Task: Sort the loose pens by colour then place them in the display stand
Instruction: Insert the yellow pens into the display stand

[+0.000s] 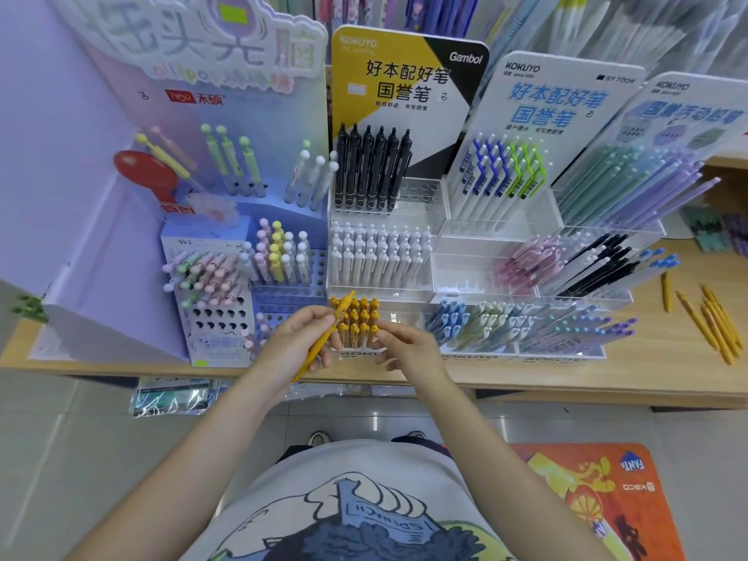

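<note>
left hand (292, 342) gripping one yellow pen (324, 338), fingers (313, 317) curled round its barrel, tip slanting toward 7 o'clock. right hand (409, 348) just at 3 o'clock of it, fingers loosely curled, holding nothing, touching the yellow pens (356, 319) standing in the clear display stand (477, 352). more loose yellow pens (712, 321) lying on the bench (647, 374), well apart at 3 o'clock.

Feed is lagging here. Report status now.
Left hand holds yellow pen. Right hand at yellow pens in stand. More loose pens on table. Nothing blocking.
</note>
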`<state>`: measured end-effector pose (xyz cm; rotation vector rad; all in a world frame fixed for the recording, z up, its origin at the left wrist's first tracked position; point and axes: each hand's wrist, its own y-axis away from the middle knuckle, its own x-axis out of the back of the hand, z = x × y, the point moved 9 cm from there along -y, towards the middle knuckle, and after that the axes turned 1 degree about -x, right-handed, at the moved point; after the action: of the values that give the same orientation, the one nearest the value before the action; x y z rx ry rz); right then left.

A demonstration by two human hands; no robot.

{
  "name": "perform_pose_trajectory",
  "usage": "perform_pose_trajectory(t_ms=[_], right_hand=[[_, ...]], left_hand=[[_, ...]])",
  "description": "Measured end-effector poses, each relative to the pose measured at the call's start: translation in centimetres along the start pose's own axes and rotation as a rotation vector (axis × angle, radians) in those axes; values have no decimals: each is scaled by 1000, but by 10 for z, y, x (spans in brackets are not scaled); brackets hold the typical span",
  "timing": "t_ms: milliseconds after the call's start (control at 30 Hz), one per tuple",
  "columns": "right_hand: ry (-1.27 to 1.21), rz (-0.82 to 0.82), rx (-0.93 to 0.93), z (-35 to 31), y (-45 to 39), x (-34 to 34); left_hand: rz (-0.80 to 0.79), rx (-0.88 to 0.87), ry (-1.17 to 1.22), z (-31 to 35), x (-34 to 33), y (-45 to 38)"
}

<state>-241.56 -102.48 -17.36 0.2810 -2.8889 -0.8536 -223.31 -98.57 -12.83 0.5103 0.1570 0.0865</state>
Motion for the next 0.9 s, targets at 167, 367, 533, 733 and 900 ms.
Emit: perform_pose_trajectory(t_ms=[167,367,533,733,900], right_hand=[[-77,60,64,-25,18,12],[-177,-61,203,-71,38,-2],[-235,84,287,-89,43,44],[-145,152,334,-88,35,65],[-182,58,231,-67,24,48]], left_hand=[[-34,-27,-14,8,-11,-1],[-114,-100,-80,24,-48,-4],[5,-406,-602,52,-42,-6],[-32,-549,-1411,22,-31,-24],[-27,-523,-1472,9,-25,-26]])
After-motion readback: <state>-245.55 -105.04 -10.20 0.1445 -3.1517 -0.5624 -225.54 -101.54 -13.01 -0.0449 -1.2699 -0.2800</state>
